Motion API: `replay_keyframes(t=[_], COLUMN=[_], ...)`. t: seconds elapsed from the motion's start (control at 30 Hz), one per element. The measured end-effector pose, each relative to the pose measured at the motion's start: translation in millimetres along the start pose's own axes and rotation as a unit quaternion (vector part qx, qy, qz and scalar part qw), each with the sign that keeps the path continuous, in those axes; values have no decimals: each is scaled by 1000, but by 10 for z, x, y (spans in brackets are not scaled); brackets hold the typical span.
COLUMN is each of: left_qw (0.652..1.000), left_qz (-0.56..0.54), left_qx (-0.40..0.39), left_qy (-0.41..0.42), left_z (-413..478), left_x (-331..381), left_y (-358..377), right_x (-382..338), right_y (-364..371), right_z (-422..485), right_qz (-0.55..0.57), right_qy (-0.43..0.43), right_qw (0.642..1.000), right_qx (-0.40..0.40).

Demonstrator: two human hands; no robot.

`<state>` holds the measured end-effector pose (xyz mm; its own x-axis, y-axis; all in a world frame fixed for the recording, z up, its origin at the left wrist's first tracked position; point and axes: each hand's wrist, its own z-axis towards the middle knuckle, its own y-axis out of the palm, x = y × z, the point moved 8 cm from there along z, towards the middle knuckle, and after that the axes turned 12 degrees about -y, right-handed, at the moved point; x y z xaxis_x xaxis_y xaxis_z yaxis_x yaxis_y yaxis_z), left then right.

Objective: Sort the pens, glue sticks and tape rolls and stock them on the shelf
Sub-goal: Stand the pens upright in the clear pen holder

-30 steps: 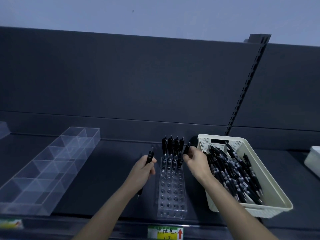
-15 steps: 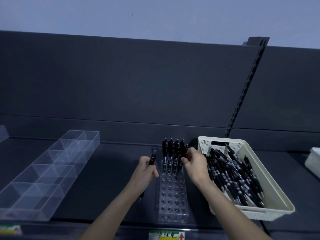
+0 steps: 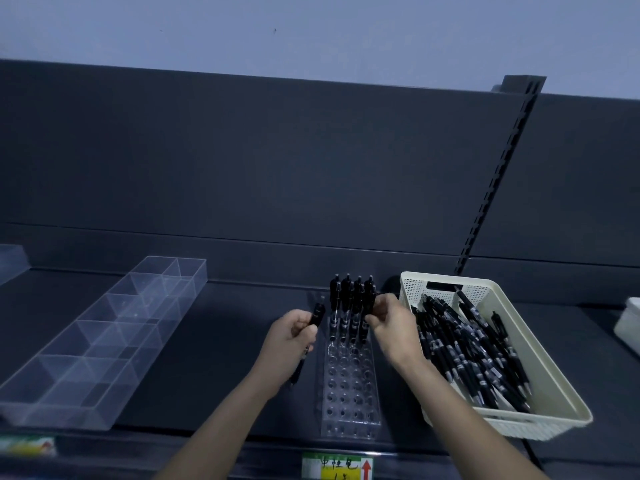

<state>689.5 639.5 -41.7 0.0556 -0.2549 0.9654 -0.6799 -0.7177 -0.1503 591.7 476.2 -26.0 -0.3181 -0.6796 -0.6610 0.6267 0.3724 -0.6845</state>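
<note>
- A black pen (image 3: 317,315) is gripped, tilted, in the curled left hand (image 3: 292,337), just left of the clear rack (image 3: 349,393).
- A second pen (image 3: 369,296) at the rack's right side is pinched by the right hand (image 3: 393,327).
- Standing pens (image 3: 346,292) are held upright in the rack's far rows.
- Loose pens (image 3: 467,355) are piled in the cream basket (image 3: 541,362) on the right.
- A divided clear tray (image 3: 104,341) is set well to the left on the shelf (image 3: 225,341).

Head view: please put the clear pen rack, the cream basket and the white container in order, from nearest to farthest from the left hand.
From the left hand:
1. The clear pen rack, just to its right.
2. The cream basket, farther right, beyond the rack.
3. The white container, at the far right edge of the view.
</note>
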Motion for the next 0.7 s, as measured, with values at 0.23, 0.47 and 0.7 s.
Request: replay_keyframes(t=[0.23, 0.47, 0.7], left_qw=[996, 991, 924], left_qz=[55, 83, 347], left_qx=[62, 46, 15], left_qy=[40, 97, 162], left_z=[-28, -56, 7], left_x=[111, 237, 29], left_y=[-14, 190, 177], right_x=[-330, -496, -473], right_y=[-146, 55, -383], right_z=[-189, -165, 68], right_qz=[69, 166, 121], right_qy=[-57, -29, -71], right_qw=[995, 985, 988], right_qx=[44, -46, 57])
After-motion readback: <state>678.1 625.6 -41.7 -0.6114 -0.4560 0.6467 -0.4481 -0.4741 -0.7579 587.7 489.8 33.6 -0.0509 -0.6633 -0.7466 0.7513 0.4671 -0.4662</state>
